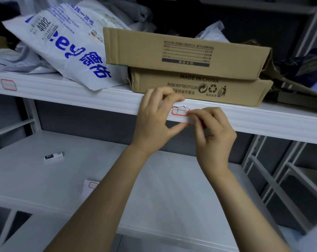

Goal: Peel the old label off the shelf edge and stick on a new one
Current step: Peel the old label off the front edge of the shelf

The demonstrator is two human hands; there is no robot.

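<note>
Red-edged label (180,111) sits pinched by our right fingers (199,114), our left fingers (164,96) gripping the shelf edge (81,96) beside it.

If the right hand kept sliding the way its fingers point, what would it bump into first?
Likely the red-bordered label on the shelf edge: the right hand points up-left, fingertips at the label's right end. Beyond it sits the left hand.

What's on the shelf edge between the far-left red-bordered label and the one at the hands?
Head view: mostly bare shelf edge; a printed plastic bag corner overhangs its top, and the left hand grips it beside the old label.
</note>
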